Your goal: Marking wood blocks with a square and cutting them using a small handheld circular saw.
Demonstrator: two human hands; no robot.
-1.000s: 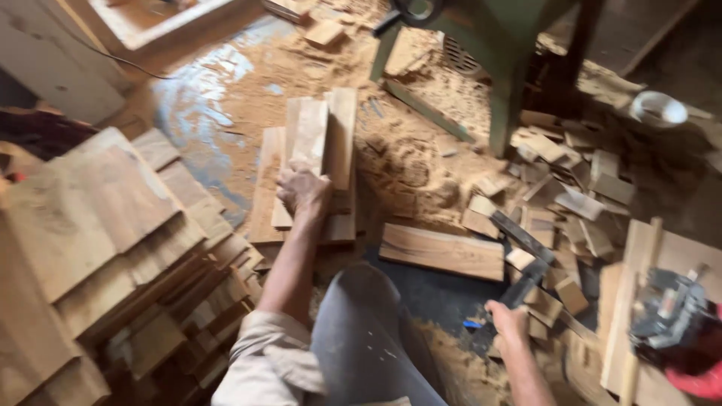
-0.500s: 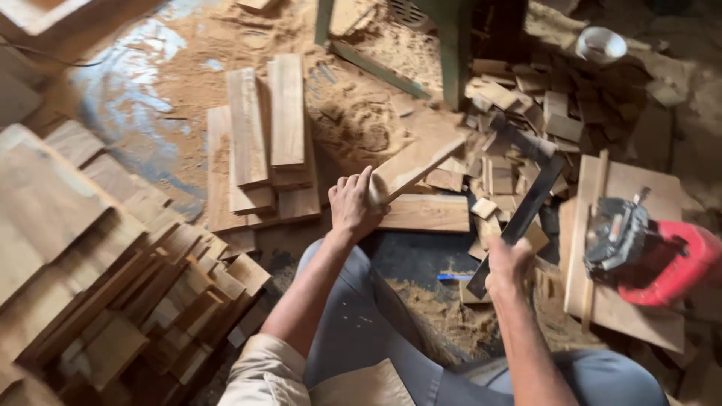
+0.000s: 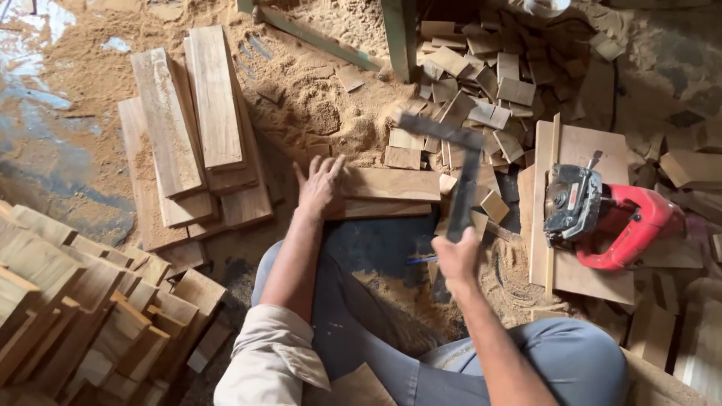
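From my remote seat I see the left hand [image 3: 320, 184] laid flat on the near end of a short wooden board [image 3: 387, 192], fingers spread wide and pressing down rather than curling round it. The board lies crosswise on the sawdust floor [image 3: 316, 113], and seems to sit on a second piece of the same length, just in front of the person's knees. The right hand [image 3: 455, 259] is closed in a fist round the lower leg of a dark metal square [image 3: 459, 169], which it holds up above the scrap; the other leg points left over the far edge of the board.

Half a second ago the left hand was gripping the end of a board and lifting it at a slant; now that board is down flat and the hand has opened on top of it. The square has swung from a tilt to nearly upright in my view, and the camera has dropped lower over the knees.

I can make out no box or bin. A white bowl [image 3: 545, 6] is cut off by the top edge, and I cannot tell what is in it. To the right a red power saw [image 3: 613, 218] rests on a flat panel [image 3: 583, 207]. Long planks [image 3: 192, 128] lie stacked to the left, with small offcuts [image 3: 481, 83] heaped beyond the square.
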